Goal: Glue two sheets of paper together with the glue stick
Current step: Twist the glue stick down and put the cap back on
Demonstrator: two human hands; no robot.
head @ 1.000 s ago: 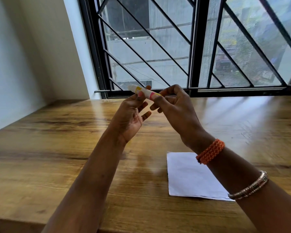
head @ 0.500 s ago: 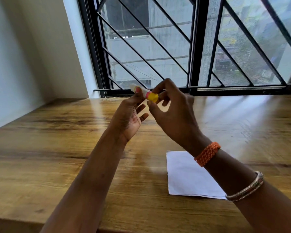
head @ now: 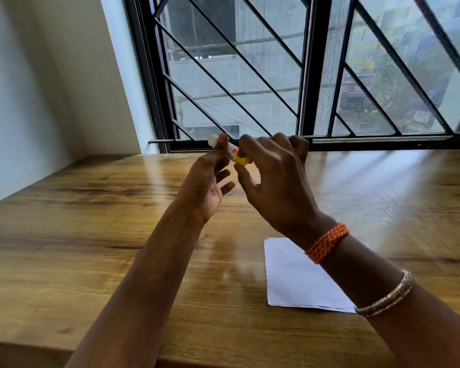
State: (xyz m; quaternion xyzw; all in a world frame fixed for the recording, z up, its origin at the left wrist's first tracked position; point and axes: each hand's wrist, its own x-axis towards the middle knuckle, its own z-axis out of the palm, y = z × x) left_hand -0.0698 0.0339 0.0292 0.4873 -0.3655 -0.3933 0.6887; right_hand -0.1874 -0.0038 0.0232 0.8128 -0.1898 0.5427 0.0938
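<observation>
Both hands are holding the glue stick (head: 227, 149) up above the desk (head: 91, 235): your left hand (head: 206, 181) is pinching the barrel, your right hand (head: 274, 179) is gripping the yellow end (head: 241, 159). The paper (head: 295, 277) is lying flat beneath your right wrist. Twisting too hard could make the stick slip and fall.

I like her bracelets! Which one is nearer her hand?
The orange braided bracelet, right at the wrist of her right hand. The thin silvery bangle sits farther up the forearm.
</observation>
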